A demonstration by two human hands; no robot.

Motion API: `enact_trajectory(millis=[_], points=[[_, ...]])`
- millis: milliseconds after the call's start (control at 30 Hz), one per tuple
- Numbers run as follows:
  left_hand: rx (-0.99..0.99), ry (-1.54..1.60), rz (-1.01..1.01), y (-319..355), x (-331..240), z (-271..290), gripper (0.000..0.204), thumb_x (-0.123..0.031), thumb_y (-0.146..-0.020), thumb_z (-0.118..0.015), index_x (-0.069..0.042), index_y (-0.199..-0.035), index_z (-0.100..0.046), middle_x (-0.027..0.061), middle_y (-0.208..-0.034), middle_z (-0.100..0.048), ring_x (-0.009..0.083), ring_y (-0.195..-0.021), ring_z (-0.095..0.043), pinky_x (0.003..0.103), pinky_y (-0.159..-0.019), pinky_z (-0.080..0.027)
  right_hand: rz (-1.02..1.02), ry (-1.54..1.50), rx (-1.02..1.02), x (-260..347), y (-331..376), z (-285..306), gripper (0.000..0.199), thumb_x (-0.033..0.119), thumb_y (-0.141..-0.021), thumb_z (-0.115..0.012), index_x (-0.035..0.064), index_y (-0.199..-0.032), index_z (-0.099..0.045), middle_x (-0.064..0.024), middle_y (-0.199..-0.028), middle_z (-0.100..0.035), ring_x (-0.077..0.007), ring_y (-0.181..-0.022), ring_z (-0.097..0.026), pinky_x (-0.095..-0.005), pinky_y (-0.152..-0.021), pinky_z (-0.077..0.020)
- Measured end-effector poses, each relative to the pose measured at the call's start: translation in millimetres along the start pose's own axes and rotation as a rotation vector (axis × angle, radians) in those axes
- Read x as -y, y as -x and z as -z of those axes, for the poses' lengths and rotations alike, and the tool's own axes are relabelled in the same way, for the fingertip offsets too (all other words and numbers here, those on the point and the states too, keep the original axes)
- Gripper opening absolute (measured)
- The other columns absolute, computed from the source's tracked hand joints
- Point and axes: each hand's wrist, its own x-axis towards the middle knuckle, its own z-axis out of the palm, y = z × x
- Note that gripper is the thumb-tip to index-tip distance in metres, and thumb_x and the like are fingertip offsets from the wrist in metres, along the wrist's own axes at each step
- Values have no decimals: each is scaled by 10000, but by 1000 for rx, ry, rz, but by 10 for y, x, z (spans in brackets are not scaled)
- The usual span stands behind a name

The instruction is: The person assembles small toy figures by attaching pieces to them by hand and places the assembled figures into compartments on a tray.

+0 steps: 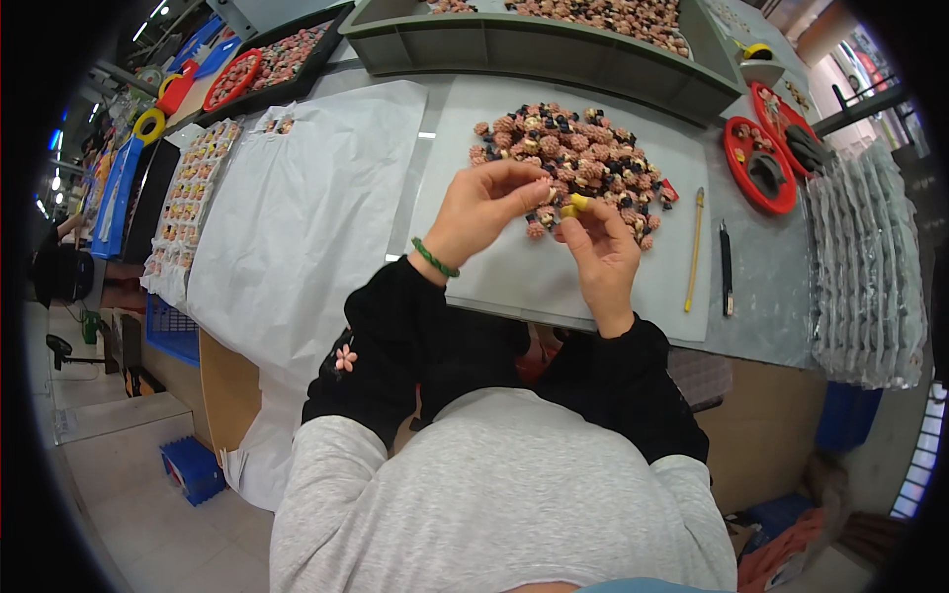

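Over the near edge of a heap of small figurines (583, 148), with knobbly pink tops, cream parts and dark blue parts, both hands are raised close together. My left hand (484, 210), a green braided band at its wrist, pinches a small pinkish and cream piece between thumb and forefinger; it looks like one of the figurines. Yellow covers, seemingly finger cots (577, 203), sit on the thumb and forefinger tips of my right hand (605, 259). Those fingertips are closed together beside the left ones. What they grip, if anything, is too small to make out.
A grey-green bin (554, 57) of more figurines stands behind the heap. To the right lie a thin yellow brush (695, 252), a black pen-like tool (727, 269), red round trays (759, 193) and stacked clear blister trays (865, 267). White sheeting (306, 188) and filled trays (193, 203) are left.
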Motion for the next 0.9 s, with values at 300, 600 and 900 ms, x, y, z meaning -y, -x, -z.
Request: enact_trajectory(millis=[300, 600, 900], points=[[-62, 250, 7, 280, 281, -297, 269, 4, -797, -574, 30, -1065, -562, 93, -968, -601, 130, -877, -570, 243, -792, -467, 42, 39, -49, 151, 197, 8, 238, -61, -766, -593, -37, -992, -523, -97, -971, -554, -145, -845, -567, -257, -733, -493], [-1, 652, 130, 309, 366, -352, 298, -37, -839, -519, 31, -1128, -506, 143, -1117, -541, 188, -1015, -533, 301, -897, -428, 271, 330, -27, 108, 231, 13, 232, -94, -718, -605, -30, -935, -553, -114, -982, -558, -144, -854, -570, -239, -737, -488], [-120, 639, 224, 317, 315, -314, 275, -94, -864, -494, 21, -1113, -490, 100, -1020, -563, 193, -954, -557, 312, -825, -470, 474, 939, -61, 83, -521, 214, 237, 22, -718, -620, 6, -953, -587, -112, -865, -598, -215, -769, -573, -282, -660, -460]])
